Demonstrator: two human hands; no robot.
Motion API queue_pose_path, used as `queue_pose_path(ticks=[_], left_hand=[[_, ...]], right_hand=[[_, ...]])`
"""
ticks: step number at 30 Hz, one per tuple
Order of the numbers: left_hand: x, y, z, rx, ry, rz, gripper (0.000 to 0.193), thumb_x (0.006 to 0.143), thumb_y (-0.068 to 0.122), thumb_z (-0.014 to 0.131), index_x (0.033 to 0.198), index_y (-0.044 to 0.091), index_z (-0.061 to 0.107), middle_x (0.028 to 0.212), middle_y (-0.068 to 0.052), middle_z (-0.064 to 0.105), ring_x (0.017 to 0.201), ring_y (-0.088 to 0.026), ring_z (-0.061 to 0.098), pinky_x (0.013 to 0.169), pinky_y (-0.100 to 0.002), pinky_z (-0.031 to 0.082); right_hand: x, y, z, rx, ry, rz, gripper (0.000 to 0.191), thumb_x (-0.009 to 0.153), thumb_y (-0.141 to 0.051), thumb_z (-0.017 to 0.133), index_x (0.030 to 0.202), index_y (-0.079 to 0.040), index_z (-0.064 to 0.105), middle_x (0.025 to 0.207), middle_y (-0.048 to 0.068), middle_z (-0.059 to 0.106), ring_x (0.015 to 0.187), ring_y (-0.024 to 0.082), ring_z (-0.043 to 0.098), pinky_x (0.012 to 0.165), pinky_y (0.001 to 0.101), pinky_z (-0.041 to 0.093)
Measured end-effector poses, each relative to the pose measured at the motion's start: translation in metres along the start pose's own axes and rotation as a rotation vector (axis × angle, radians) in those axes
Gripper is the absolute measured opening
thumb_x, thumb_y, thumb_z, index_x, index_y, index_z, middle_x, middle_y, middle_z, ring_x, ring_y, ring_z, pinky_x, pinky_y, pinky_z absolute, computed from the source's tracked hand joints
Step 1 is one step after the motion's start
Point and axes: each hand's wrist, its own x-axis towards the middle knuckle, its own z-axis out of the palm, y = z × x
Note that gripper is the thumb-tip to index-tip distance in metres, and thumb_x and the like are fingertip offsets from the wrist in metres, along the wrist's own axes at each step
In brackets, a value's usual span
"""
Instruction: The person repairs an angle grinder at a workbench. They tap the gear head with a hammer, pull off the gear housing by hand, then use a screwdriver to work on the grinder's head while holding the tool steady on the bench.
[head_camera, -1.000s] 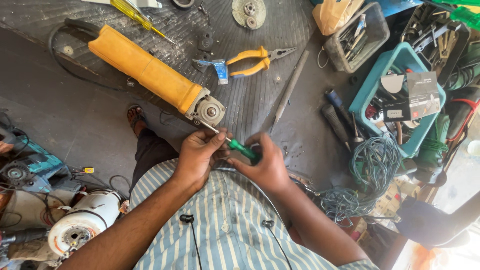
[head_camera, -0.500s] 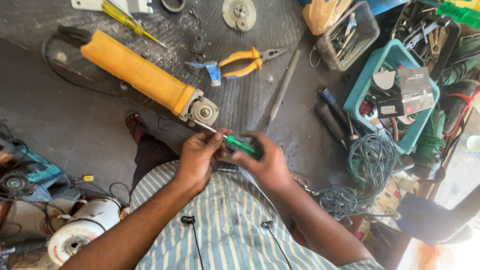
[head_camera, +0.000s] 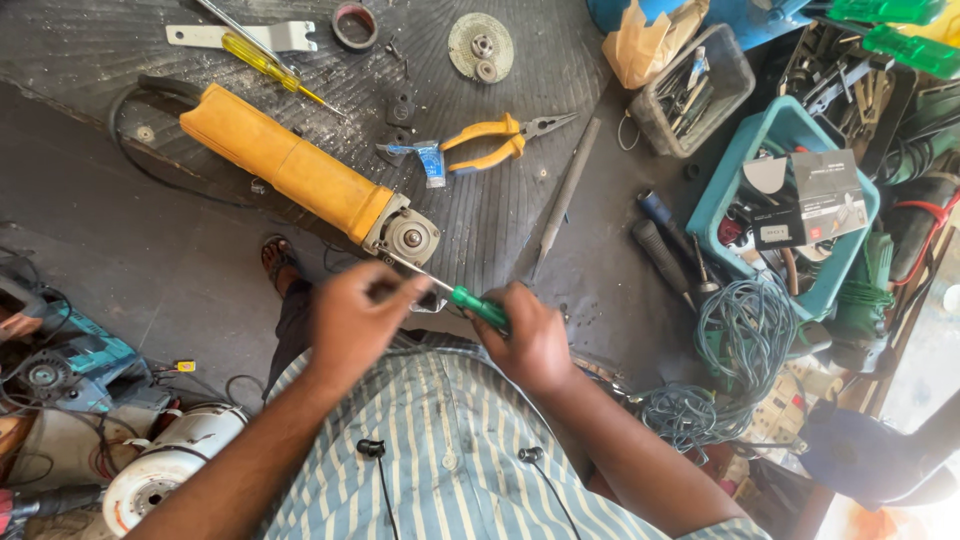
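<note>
Head view: right hand (head_camera: 530, 340) wrapped tight round green-handled screwdriver (head_camera: 478, 306); shaft runs up-left toward gear head of yellow angle grinder (head_camera: 300, 175), which lies on dark floor mat (head_camera: 480, 230) just ahead of knees; left hand (head_camera: 352, 322) curled, fingers pinched near shaft, tip hidden; step looks like working screw at grinder head; next move calls for steady tip seating, straight push, controlled twist; orange pliers (head_camera: 495, 142) lie near, beyond grinder.
</note>
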Motion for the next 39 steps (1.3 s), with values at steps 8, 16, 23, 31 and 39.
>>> queue_pose_path(ticks=[8,16,23,31,39], left_hand=[[0.047,0.046,-0.1,1.213,0.028,0.72,0.089,0.058,0.052,0.089,0.137,0.018,0.065,0.093,-0.005,0.061,0.091,-0.024,0.058,0.08,-0.041,0.044],[0.062,0.054,-0.075,1.145,-0.094,0.78,0.09,0.058,0.054,0.089,0.129,0.004,0.066,0.099,-0.007,0.063,0.093,-0.025,0.06,0.078,-0.041,0.047],[0.069,0.04,-0.08,1.06,-0.049,0.91,0.088,0.062,0.057,0.088,0.127,0.002,0.069,0.094,-0.006,0.063,0.089,-0.024,0.06,0.077,-0.041,0.047],[0.07,0.037,-0.082,1.041,-0.043,0.914,0.088,0.059,0.057,0.088,0.126,0.002,0.07,0.094,-0.006,0.064,0.088,-0.023,0.062,0.076,-0.04,0.047],[0.073,0.038,-0.085,1.031,-0.049,0.912,0.089,0.057,0.059,0.088,0.123,0.003,0.071,0.093,-0.005,0.065,0.087,-0.023,0.063,0.074,-0.039,0.048]], right_hand=[[0.009,0.0,0.0,0.164,-0.083,0.005,0.023,0.091,-0.025,0.077,0.099,-0.004,0.069,0.072,0.006,0.06,0.058,0.02,0.059,0.052,0.0364,0.047],[0.006,0.009,0.004,0.871,-0.279,0.484,0.028,0.097,-0.03,0.071,0.102,-0.004,0.063,0.073,0.006,0.061,0.06,0.018,0.059,0.054,0.0354,0.048],[0.007,-0.002,0.013,-0.069,-0.026,-0.085,0.022,0.104,-0.029,0.069,0.109,-0.008,0.067,0.078,0.006,0.065,0.065,0.019,0.062,0.06,0.0355,0.051],[0.014,-0.005,0.008,0.455,-0.067,-0.002,0.03,0.097,-0.025,0.079,0.106,-0.003,0.061,0.084,0.006,0.063,0.069,0.021,0.064,0.058,0.0351,0.049],[0.015,0.008,0.021,1.442,-0.432,0.843,0.044,0.106,-0.037,0.078,0.097,0.005,0.07,0.062,-0.005,0.051,0.048,0.001,0.047,0.043,0.0204,0.038]])
